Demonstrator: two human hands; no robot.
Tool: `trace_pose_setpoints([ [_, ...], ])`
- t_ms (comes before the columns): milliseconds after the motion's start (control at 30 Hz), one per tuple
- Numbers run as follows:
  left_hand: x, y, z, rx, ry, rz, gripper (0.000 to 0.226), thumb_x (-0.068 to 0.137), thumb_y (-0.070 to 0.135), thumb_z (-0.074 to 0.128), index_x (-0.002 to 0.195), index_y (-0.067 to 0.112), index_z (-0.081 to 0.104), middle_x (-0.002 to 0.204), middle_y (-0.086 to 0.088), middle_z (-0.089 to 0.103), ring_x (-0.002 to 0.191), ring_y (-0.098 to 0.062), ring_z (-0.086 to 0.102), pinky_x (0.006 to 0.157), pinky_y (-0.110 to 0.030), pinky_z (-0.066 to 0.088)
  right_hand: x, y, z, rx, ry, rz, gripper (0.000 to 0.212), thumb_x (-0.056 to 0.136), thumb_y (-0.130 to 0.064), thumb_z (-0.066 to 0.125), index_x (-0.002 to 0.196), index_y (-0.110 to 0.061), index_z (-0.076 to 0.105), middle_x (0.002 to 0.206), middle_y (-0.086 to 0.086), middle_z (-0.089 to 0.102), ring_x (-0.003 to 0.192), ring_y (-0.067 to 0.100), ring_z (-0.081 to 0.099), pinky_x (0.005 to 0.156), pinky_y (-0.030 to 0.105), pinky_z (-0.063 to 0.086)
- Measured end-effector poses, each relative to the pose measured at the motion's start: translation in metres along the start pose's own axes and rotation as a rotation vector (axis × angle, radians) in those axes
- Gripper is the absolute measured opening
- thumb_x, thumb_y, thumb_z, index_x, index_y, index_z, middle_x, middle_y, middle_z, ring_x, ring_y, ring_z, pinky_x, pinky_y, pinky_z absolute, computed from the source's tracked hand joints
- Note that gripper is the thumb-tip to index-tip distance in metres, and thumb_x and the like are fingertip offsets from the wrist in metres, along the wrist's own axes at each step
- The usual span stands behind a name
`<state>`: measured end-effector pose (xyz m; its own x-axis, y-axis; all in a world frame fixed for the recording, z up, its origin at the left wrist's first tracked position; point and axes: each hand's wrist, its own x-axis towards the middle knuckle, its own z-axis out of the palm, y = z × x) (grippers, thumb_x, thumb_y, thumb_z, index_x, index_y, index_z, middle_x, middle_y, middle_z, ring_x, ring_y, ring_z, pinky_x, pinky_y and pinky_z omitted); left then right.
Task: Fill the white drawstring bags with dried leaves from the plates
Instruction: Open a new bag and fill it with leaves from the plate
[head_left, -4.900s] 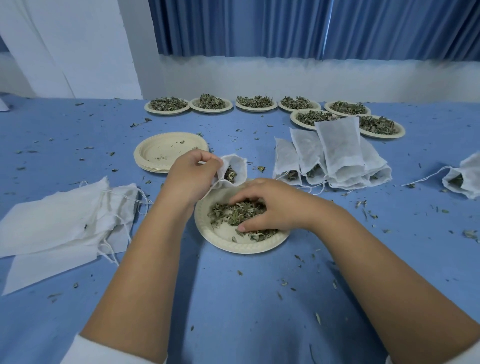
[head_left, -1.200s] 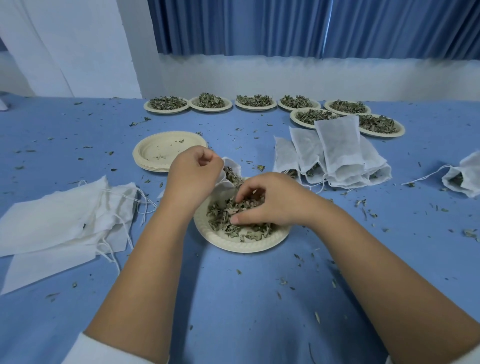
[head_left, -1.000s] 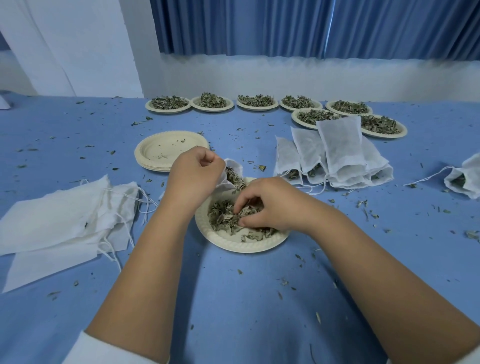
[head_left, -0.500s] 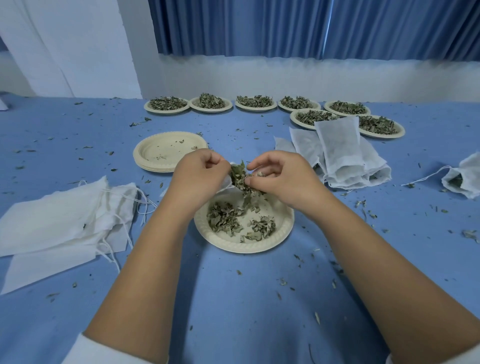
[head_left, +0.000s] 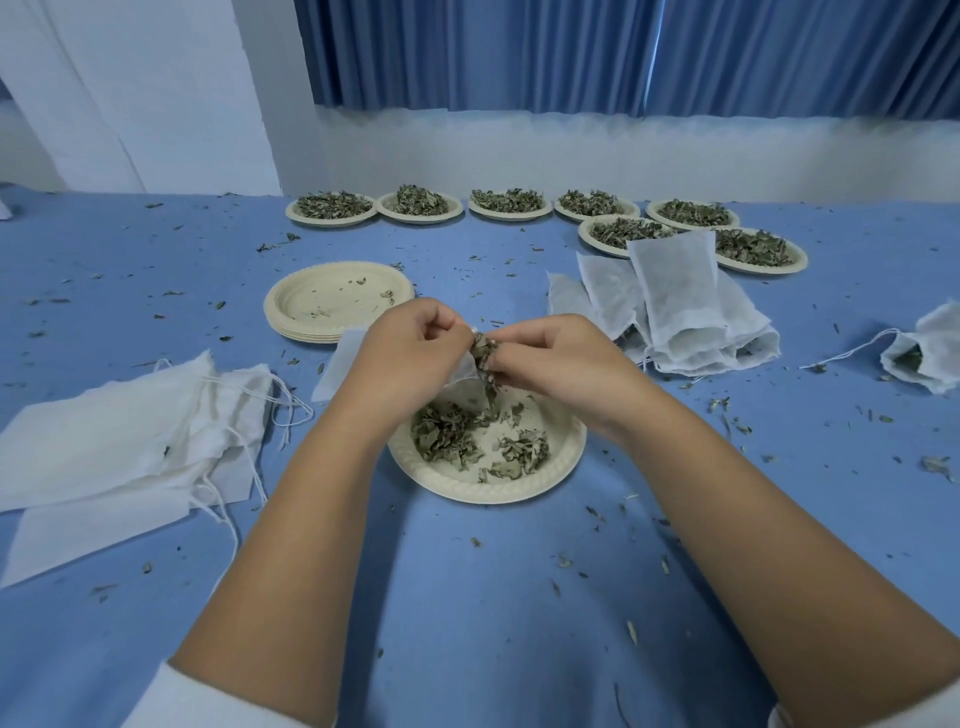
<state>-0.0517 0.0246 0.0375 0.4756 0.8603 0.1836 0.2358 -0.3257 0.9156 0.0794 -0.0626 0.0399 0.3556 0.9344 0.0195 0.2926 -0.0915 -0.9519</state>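
My left hand (head_left: 410, 358) grips the mouth of a white drawstring bag (head_left: 337, 364), whose body shows behind my wrist. My right hand (head_left: 561, 364) pinches a bunch of dried leaves (head_left: 485, 353) right at the bag's mouth. Both hands hover above a paper plate (head_left: 566, 452) with two small heaps of dried leaves left on it (head_left: 447, 434). How far the leaves are inside the bag is hidden by my fingers.
Empty flat bags (head_left: 119, 447) lie at the left. A stack of empty plates (head_left: 337, 301) sits behind my hands. Filled bags (head_left: 675, 312) pile at the right, another (head_left: 924, 353) at the far right. Several plates of leaves (head_left: 509, 205) line the back. Leaf crumbs litter the blue cloth.
My right hand gathered leaves on the plate, lifted them and brought them to the bag's mouth held by my left hand. The pile on the plate has shrunk.
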Motion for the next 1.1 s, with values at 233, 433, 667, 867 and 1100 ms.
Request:
trace_pose_setpoints([
  [233, -0.002, 0.004, 0.001, -0.013, -0.008, -0.018, 0.010, 0.091, 0.019, 0.059, 0.086, 0.015, 0.067, 0.071, 0.003, 0.059, 0.062, -0.010, 0.051, 0.064, -0.026, 0.043, 0.001, 0.004, 0.002, 0.065, 0.105, -0.036, 0.028, 0.085, 0.003, 0.068, 0.110, -0.008, 0.072, 0.096, 0.001, 0.075, 0.087, 0.008, 0.072, 0.087, 0.025, 0.057],
  [433, -0.006, 0.011, -0.002, -0.125, -0.067, -0.056, 0.015, 0.089, 0.010, 0.056, 0.076, 0.016, 0.062, 0.049, 0.011, 0.052, 0.037, 0.000, 0.040, 0.041, -0.012, 0.033, 0.002, 0.004, 0.005, 0.127, 0.169, -0.034, 0.018, 0.081, 0.000, 0.073, 0.088, -0.017, 0.070, 0.090, 0.005, 0.072, 0.060, 0.011, 0.062, 0.059, 0.019, 0.055],
  [667, -0.009, 0.015, -0.003, -0.180, -0.105, -0.082, 0.018, 0.089, 0.004, 0.050, 0.073, 0.011, 0.057, 0.039, 0.008, 0.044, 0.030, -0.004, 0.035, 0.035, -0.010, 0.029, 0.005, 0.009, 0.003, 0.212, 0.003, 0.090, 0.032, 0.085, -0.005, 0.067, 0.115, -0.017, 0.066, 0.100, 0.004, 0.072, 0.078, 0.014, 0.070, 0.066, 0.022, 0.058],
  [867, -0.010, 0.015, -0.002, -0.129, -0.153, -0.017, 0.018, 0.087, 0.008, 0.056, 0.071, 0.015, 0.061, 0.044, 0.009, 0.049, 0.034, -0.002, 0.039, 0.037, -0.012, 0.030, 0.005, 0.011, 0.010, 0.245, 0.056, 0.060, 0.012, 0.086, 0.004, 0.065, 0.084, -0.007, 0.069, 0.076, 0.010, 0.068, 0.061, 0.017, 0.065, 0.058, 0.023, 0.056],
  [1100, -0.009, 0.011, 0.002, -0.052, -0.123, 0.014, 0.014, 0.086, 0.014, 0.059, 0.074, 0.018, 0.065, 0.064, 0.001, 0.058, 0.054, -0.010, 0.047, 0.055, -0.025, 0.040, 0.004, 0.011, 0.012, 0.190, 0.166, 0.030, 0.017, 0.085, 0.006, 0.064, 0.081, -0.009, 0.068, 0.066, 0.004, 0.066, 0.051, 0.008, 0.062, 0.053, 0.019, 0.053],
])
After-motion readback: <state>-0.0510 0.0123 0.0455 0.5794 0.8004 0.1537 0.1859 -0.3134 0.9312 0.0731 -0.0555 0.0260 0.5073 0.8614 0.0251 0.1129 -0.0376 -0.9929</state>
